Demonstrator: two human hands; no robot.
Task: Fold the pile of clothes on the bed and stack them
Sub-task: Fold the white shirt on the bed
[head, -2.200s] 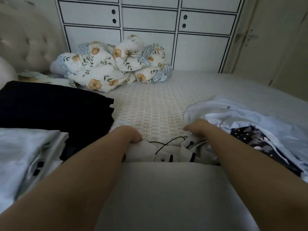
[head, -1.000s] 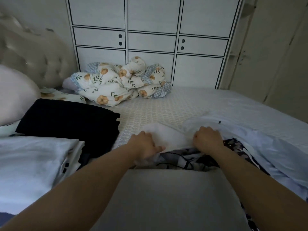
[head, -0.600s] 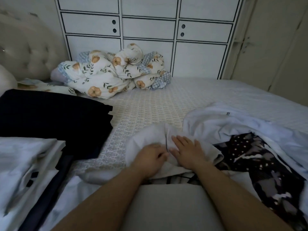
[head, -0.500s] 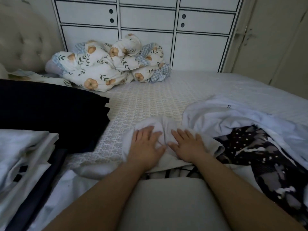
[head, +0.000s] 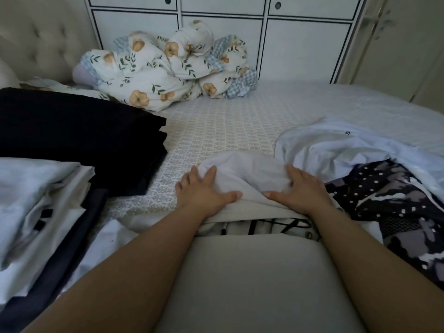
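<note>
Head view: both flat hands [head: 204, 193] press white garment [head: 245, 174] edges.

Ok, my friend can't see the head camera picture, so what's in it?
A person's left hand and right hand press flat on a crumpled white cloth garment on a patterned bed. Folded black clothes lie left; a loose white shirt lies right.

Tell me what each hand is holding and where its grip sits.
Nothing is held. The left hand and right hand lie flat, fingers straight, pressing on the white garment, one near each side of it.
</note>
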